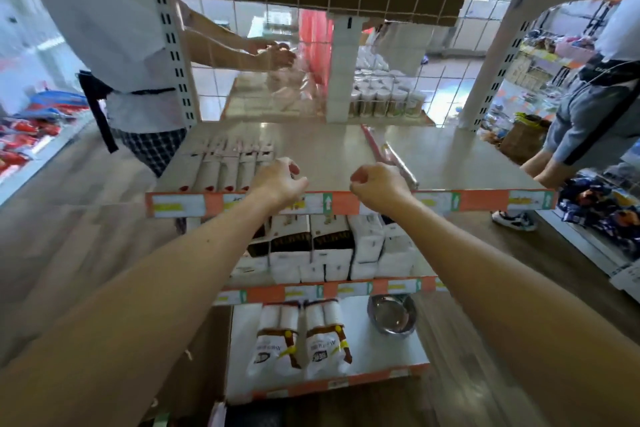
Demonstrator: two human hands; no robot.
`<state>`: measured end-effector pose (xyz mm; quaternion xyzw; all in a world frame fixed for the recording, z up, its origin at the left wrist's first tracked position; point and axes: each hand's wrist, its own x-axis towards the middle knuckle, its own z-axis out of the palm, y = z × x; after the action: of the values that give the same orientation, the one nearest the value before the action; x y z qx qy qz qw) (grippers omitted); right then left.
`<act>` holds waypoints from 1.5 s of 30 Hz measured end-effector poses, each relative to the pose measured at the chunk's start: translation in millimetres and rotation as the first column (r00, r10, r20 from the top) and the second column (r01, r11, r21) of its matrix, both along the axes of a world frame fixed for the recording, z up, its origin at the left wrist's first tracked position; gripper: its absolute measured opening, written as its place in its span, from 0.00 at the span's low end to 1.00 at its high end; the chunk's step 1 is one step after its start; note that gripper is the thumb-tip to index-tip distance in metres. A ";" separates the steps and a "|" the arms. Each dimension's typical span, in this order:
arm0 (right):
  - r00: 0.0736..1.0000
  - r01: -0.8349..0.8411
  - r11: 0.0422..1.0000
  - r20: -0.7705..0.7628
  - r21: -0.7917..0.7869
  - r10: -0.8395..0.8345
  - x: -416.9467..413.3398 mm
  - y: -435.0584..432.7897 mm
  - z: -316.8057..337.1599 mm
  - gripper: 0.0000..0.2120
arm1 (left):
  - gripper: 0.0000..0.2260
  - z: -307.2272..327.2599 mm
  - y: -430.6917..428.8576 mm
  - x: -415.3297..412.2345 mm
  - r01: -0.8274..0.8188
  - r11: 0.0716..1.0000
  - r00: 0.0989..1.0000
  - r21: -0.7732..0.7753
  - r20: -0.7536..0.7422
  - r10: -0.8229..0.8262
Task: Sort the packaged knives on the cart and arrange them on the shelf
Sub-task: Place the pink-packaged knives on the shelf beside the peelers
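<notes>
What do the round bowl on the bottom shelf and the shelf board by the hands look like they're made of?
Bowl: probably stainless steel, polished. It is silvery with mirror-like reflections.
Shelf board: likely painted sheet metal, smooth semi-gloss cream. Light glares off it.

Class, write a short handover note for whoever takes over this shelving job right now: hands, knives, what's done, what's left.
The left hand has its fingers curled and is empty, just right of the packaged knives.
The right hand has its fingers curled and is empty, above the front edge of the shelf, beside a long clear bar.
Done: one row of packaged knives lies at the shelf's left.
Left: the cart is out of view, so the remaining stock cannot be told. The next step is probably to extend the row rightward.
</notes>
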<state>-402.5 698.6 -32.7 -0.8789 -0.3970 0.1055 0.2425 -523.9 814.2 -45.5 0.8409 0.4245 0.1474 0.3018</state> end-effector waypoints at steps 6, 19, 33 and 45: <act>0.996 0.064 0.996 -0.061 -0.062 -0.068 -119.3 -10.5 -38.7 0.12 | 0.13 -24.8 -0.2 -114.2 0.086 0.996 0.996 -0.028 -0.031 -0.087; 0.978 -0.005 0.963 -0.203 -0.270 -0.052 -253.9 -15.9 -132.8 0.13 | 0.15 -109.6 -27.4 -254.6 0.047 0.963 0.989 -0.266 -0.125 -0.082; 0.896 -0.281 0.861 -0.438 -0.423 0.076 -323.3 -25.1 -383.6 0.11 | 0.12 -369.7 -59.8 -342.4 -0.320 0.765 0.935 -0.558 -0.318 0.159; 0.811 -0.153 0.789 -0.532 -0.594 -0.243 -373.9 -75.0 -708.0 0.15 | 0.12 -693.9 -121.9 -401.9 -0.368 0.764 0.871 -0.529 -0.484 0.085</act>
<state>-776.4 623.6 -740.7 -0.8427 -0.2247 0.4860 0.0570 -925.8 692.3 -739.4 0.6509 0.6058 -0.1502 0.4321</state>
